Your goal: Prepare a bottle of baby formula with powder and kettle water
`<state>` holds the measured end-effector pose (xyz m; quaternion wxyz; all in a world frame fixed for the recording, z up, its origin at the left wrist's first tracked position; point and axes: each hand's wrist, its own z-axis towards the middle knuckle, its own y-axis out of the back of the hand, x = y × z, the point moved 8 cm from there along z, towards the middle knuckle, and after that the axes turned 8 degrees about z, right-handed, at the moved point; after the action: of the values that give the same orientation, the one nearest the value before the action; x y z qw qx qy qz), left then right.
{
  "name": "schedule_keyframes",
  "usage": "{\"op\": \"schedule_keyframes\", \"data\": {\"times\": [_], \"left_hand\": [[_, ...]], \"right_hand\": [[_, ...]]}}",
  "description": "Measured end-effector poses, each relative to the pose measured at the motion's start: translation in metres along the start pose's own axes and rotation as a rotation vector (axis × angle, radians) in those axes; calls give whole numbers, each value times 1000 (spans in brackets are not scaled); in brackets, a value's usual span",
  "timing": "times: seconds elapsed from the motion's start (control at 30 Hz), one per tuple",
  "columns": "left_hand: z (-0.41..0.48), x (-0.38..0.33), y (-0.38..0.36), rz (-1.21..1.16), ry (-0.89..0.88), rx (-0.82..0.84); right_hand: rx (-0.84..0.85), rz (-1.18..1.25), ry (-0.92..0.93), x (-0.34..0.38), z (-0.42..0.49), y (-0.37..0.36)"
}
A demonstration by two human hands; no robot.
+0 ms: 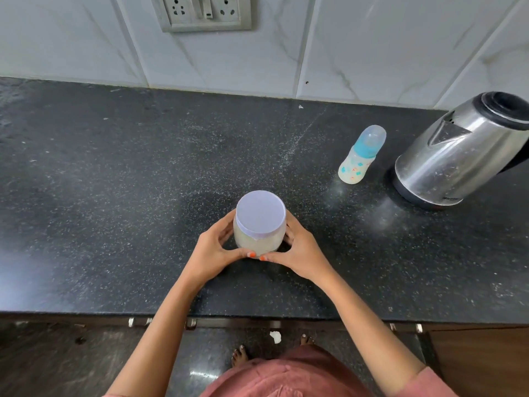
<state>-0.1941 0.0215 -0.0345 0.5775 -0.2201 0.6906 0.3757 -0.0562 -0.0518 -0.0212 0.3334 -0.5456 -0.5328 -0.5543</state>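
A clear jar of pale powder (pixel 259 239) with a pale lilac lid stands on the black speckled counter (pixel 114 196), near its front edge. My left hand (pixel 214 253) and my right hand (pixel 297 253) hold it from both sides, thumbs meeting in front of it. A small baby bottle (pixel 361 156) with a blue collar and a clear cap stands upright to the right, farther back. A steel electric kettle (pixel 463 150) with a black lid and base stands right of the bottle.
A tiled wall with a switch and socket panel (pixel 201 12) rises behind the counter. The counter's front edge runs below my forearms, with drawer handles under it. A dark floor and a scrap of paper (pixel 275 337) lie below.
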Motion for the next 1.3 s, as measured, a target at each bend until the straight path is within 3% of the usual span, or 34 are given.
{"op": "schedule_keyframes", "data": {"times": [0.77, 1.1, 1.3], "left_hand": [[152, -34, -22, -43, -7, -193], [164, -26, -23, -68, 45, -220], [158, -29, -28, 56, 13, -229]], "right_hand": [[-37, -29, -54, 23, 135, 94], [-5, -67, -38, 14, 156, 96], [-58, -78, 1, 16, 145, 95]]}}
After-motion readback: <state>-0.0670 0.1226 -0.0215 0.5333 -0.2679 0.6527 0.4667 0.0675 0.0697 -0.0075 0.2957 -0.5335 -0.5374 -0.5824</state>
